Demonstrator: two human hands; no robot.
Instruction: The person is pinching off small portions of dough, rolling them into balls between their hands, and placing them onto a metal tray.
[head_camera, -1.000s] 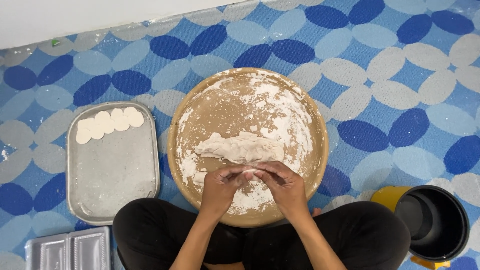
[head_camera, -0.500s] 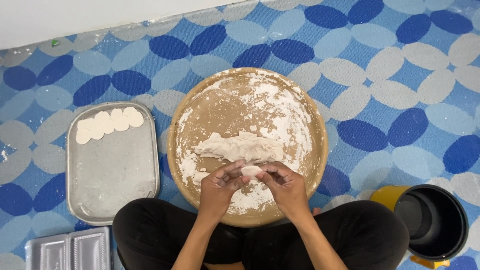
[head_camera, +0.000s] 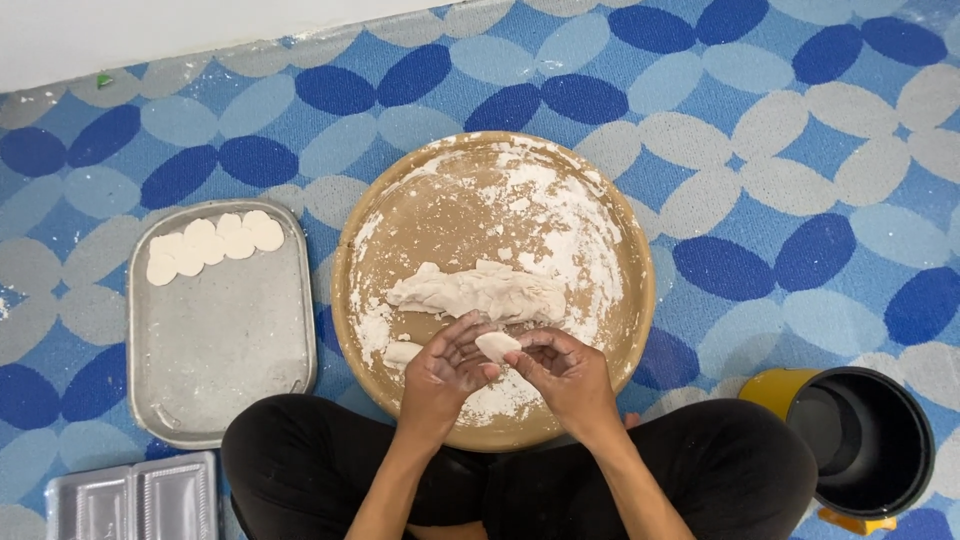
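Both my hands hold a small pale piece of dough between the fingertips, just above the near part of a round, flour-dusted wooden board. My left hand pinches its left side and my right hand pinches its right side. A long ragged lump of dough lies across the middle of the board, just beyond my fingers. A smaller flat bit of dough rests on the board left of my left hand.
A grey metal tray lies to the left with a row of several flat dough discs at its far end. A black pot in a yellow housing stands at the right. A clear plastic container sits bottom left. My crossed legs border the board.
My fingers have kept working the small dough piece, which now shows as a flatter oval between the fingertips. Hands stay in the same place over the board.
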